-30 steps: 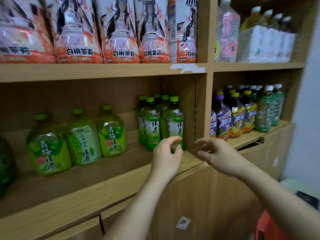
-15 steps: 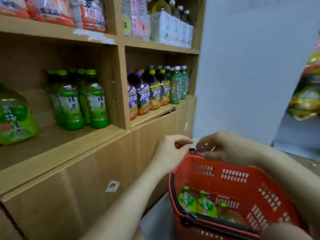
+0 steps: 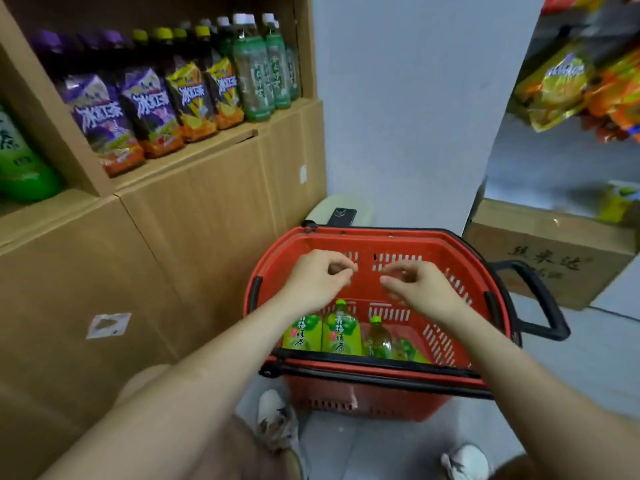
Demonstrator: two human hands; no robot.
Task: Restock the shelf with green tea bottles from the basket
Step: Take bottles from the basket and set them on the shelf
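Observation:
A red basket with black handles stands on the floor in front of me. Inside it lie several green tea bottles with green caps and light green labels. My left hand and my right hand hover side by side above the basket's middle, a short way over the bottles. Both hands are empty, with fingers loosely curled and apart. At the far left, one green tea bottle shows on the wooden shelf.
The right shelf bay holds purple, yellow and green drink bottles. Wooden cabinet fronts run along the left. A cardboard box sits right of the basket, snack bags hang above it. A phone lies on a pale stool behind the basket.
My view has swung down and right from the shelf to the basket. Both hands have dropped from shelf height to just above the bottles inside the basket.

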